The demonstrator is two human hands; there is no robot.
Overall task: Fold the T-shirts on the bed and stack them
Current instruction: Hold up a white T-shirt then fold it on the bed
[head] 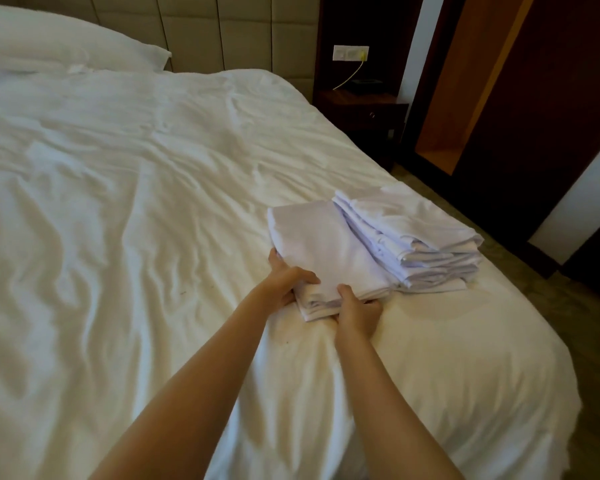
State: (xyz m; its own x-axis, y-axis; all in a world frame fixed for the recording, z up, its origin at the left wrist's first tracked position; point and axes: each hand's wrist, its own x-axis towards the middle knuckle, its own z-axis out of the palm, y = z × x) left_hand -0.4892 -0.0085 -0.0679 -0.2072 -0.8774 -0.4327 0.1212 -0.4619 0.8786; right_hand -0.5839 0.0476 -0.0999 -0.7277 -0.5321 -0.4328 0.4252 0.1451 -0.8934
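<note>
I've got both hands on the folded T-shirt (326, 251). L hand (284, 278) grips its near-left corner, thumb curled over the top, the other fingers (274, 258) tucked along the left edge & underneath. R hand (357, 311) pinches the near edge just right of that, thumb on top. The rest of its fingers are under the cloth & hidden, so I can't tell how far they reach. The shirt lies flat on the bed (153, 202), running away from the fingers. Its far-right side touches the stack (413, 233) of folded white shirts, which sits just beyond & right of the R fingers, near the bed's right edge. Left of the L fingers the bed is rumpled. Well beyond, far left, a pillow (66, 43) lies against the padded headboard (257, 36). Far beyond on the right, off the bed, is a dark nightstand (361, 109) w/ a wall socket (350, 52) above it & a yellow cable (352, 72) hanging from the socket.
</note>
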